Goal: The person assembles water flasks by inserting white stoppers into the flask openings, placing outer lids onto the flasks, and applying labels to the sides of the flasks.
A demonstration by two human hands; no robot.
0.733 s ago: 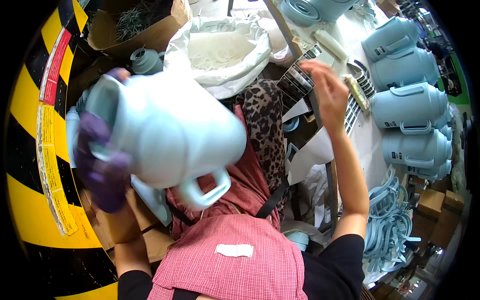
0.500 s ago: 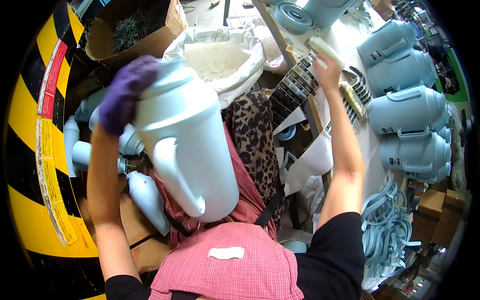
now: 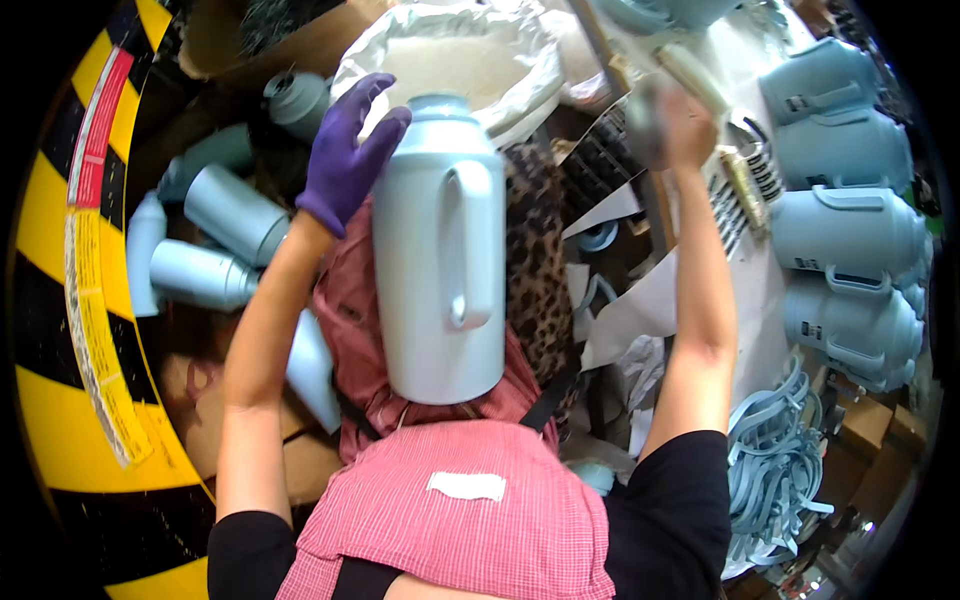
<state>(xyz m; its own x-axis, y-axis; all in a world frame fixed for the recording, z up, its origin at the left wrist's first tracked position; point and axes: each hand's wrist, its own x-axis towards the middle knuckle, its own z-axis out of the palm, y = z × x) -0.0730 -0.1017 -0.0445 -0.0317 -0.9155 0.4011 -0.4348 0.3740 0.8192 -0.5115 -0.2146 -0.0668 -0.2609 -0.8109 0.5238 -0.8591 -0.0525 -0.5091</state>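
Observation:
A pale blue vacuum flask (image 3: 415,290) with a side handle lies across my lap, its neck pointing away from me and its handle uppermost. My left hand (image 3: 352,150), in a purple glove, is open beside the neck, fingers spread and thumb close to the shoulder. At the right, my bare right hand (image 3: 688,128) is over the worktable, blurred by motion. Its fingers hold a smeared grey piece that looks like a label (image 3: 647,125). Below them, a strip of black-and-white labels (image 3: 597,155) hangs over the table edge.
Several finished flasks (image 3: 835,230) line the right of the worktable (image 3: 745,325), near a heap of loose handles (image 3: 775,460). A white sack (image 3: 545,75) stands ahead. Flask bodies (image 3: 235,215) lie at the left beside a yellow-and-black striped panel (image 3: 50,420).
The flask has turned upright in view, its handle swinging right. My left hand has let go of its neck and opened. My right hand has come away from the label strip with a grey piece.

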